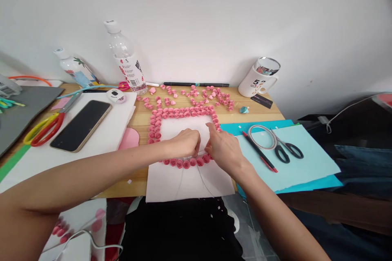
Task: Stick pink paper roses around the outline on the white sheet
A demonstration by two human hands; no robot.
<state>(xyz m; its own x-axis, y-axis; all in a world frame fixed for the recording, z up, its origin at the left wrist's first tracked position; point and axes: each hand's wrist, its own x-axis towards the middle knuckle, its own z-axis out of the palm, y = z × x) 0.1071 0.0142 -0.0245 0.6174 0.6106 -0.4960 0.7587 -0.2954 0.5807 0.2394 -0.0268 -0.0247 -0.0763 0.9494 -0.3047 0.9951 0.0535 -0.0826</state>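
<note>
Over the white sheet [190, 181], my left hand [187, 142] is closed with its fingers curled down. Whatever those fingers may hold is hidden. My right hand [225, 147] is close beside it, index finger raised and apart from the thumb, with nothing visible between them. Pink paper roses [179, 163] stand in rows on the sheet, forming a rectangular frame around a blank middle. The lower row passes just below my hands, and part of the right side is covered by my right hand. Curved pencil lines run down the sheet beneath it.
Loose pink roses [211, 94] lie behind the sheet, near a teal rose [244, 109] and a mug [257, 79]. Black-handled scissors [289, 151], a pen [260, 153] and a tape roll [249, 132] rest at right. A phone [82, 125], colourful scissors [50, 126] and a bottle [127, 61] stand left.
</note>
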